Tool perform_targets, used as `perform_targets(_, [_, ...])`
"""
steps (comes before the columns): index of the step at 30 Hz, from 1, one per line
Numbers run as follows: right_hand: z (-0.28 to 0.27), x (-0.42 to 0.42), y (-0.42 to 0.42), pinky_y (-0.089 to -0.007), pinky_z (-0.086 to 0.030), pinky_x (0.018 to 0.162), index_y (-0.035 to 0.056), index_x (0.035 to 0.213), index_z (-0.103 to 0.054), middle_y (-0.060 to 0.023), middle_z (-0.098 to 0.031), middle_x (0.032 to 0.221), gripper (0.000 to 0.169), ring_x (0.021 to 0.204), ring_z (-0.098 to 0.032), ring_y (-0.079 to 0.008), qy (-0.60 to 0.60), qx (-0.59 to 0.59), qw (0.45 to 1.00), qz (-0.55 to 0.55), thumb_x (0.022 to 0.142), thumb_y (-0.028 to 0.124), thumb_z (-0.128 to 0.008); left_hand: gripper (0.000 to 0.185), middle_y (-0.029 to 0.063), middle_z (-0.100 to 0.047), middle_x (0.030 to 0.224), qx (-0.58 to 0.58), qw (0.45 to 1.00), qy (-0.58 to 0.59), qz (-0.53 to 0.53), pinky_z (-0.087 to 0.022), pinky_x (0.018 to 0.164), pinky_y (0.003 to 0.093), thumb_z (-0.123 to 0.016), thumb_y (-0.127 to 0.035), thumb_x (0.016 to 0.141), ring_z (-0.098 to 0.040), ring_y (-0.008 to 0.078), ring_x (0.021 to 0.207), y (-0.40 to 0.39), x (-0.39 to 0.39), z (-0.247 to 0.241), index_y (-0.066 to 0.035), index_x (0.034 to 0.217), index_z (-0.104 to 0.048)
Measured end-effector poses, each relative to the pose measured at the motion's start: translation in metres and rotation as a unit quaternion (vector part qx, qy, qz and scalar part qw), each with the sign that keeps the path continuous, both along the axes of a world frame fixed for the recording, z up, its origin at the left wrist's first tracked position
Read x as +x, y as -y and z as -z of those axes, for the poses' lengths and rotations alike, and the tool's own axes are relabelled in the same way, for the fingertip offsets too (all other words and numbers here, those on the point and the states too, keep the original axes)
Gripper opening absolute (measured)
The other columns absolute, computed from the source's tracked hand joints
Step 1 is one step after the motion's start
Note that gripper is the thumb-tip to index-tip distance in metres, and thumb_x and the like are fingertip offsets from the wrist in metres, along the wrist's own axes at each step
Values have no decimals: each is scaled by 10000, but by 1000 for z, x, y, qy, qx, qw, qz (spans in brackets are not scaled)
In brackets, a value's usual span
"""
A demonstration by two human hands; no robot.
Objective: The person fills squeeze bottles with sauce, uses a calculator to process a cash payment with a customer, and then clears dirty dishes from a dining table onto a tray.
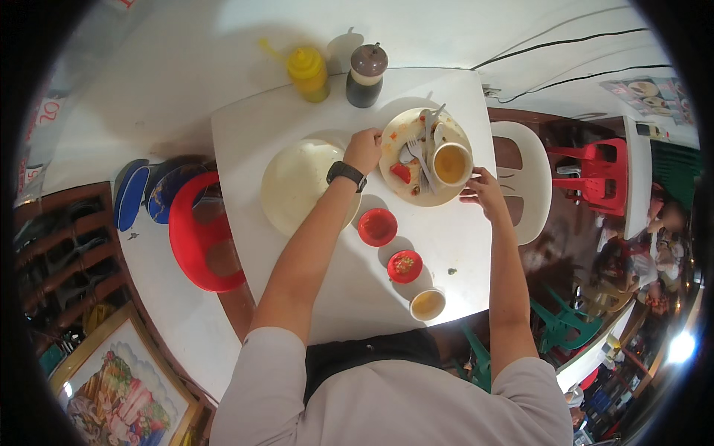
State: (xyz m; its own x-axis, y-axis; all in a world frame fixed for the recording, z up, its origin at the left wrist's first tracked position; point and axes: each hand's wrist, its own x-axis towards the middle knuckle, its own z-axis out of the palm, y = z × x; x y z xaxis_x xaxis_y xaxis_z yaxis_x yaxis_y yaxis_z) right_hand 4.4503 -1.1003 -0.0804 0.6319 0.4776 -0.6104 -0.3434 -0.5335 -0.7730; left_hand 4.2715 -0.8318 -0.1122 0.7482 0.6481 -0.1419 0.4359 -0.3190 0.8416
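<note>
On the white table lies a plate (395, 131) with food scraps, forks and spoons (415, 148), a small red dish and a cup of yellowish liquid (450, 164). My left hand (364, 149), with a black watch on the wrist, has its fingers closed at this plate's left rim. At the right rim, beside the cup, is my right hand (484, 189), fingers spread; whether it touches the plate I cannot tell. A larger cream plate (295, 189) lies partly under my left forearm. Nearer me are two red dishes (377, 227) (404, 266) and another cup (427, 305).
Yellow (308, 75) and dark (365, 78) condiment bottles stand at the table's wall side. A red chair (192, 240) is at the left, a white chair (532, 184) at the right. Cables (558, 42) run along the wall. Several people (641, 262) are far right.
</note>
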Motion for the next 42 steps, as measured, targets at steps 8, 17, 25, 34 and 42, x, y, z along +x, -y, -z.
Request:
perform_targets(8, [-20, -38, -10, -296, -605, 593, -86, 1202, -506, -142, -610, 851, 383, 689, -679, -218, 68, 47, 997, 9, 862, 59, -607, 203, 212, -680, 859, -43, 999, 18, -17, -530, 734, 378, -573, -66, 843, -667, 340, 813, -5, -23, -29, 8, 991, -691])
perform_targets(17, [-56, -97, -55, -302, -608, 613, -60, 1243, -496, -108, -598, 857, 383, 706, -676, -199, 19, 91, 993, -67, 883, 41, -579, 260, 94, -626, 935, -131, 987, 36, -90, -620, 611, 284, -612, -118, 915, -657, 151, 784, -21, -143, -69, 26, 1129, -645])
perform_targets(25, [-21, -163, -129, -302, -605, 586, -41, 1222, -546, -122, -605, 869, 349, 697, -663, -188, 45, 72, 984, -156, 875, 3, -546, 241, 101, -585, 902, -43, 981, -32, -185, -614, 609, 278, -610, -54, 893, -632, 163, 743, -40, -246, -47, 9, 1120, -664])
perform_targets(34, [-12, -179, -137, -315, -573, 675, -3, 1271, -560, -97, -582, 890, 390, 720, -629, -202, 256, 11, 937, -239, 881, -6, -553, 273, 75, -528, 872, -23, 976, -38, -211, -540, 560, 285, -617, -74, 899, -577, 147, 711, -26, -257, -36, 4, 1159, -649])
perform_targets(42, [-107, -199, 51, -483, -396, 1004, 167, 1395, -419, -167, -410, 1315, 836, 1215, -411, -388, 324, -140, 852, -387, 653, 183, -804, 547, 119, -535, 1174, 161, 985, 12, -65, -420, 972, 412, -678, -133, 826, -506, 315, 1110, 55, -247, -66, -93, 1343, -502])
